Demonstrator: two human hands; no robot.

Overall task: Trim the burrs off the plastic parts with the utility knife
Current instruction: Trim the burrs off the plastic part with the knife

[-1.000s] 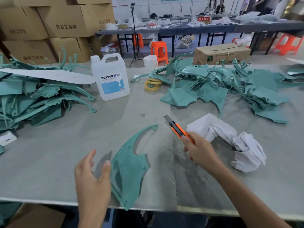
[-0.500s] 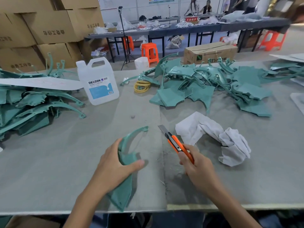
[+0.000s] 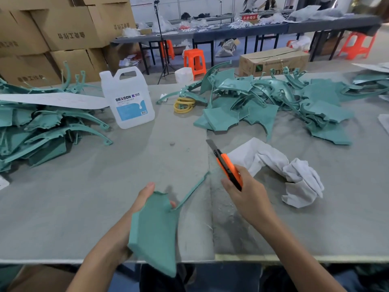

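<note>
My left hand (image 3: 143, 199) grips a teal plastic part (image 3: 155, 230) from behind and holds it up off the grey table (image 3: 84, 207) near the front edge. Its flat face is turned toward me, and its thin curved arm points up and right. My right hand (image 3: 246, 197) holds an orange utility knife (image 3: 227, 167) with the blade out, pointing up and left. The blade is clear of the part, to the right of the thin arm's tip.
Piles of teal plastic parts lie at the left (image 3: 42, 127) and the back right (image 3: 273, 102). A white DEXCON jug (image 3: 128, 100) stands at the back, yellow rings (image 3: 184, 104) beside it. Crumpled white cloth (image 3: 290, 171) lies right of the knife. Cardboard boxes (image 3: 63, 34) stand behind.
My left hand took hold of the teal part that lay flat, lifted it off the table and turned its smooth face toward me. My right hand kept the knife and shifted little.
</note>
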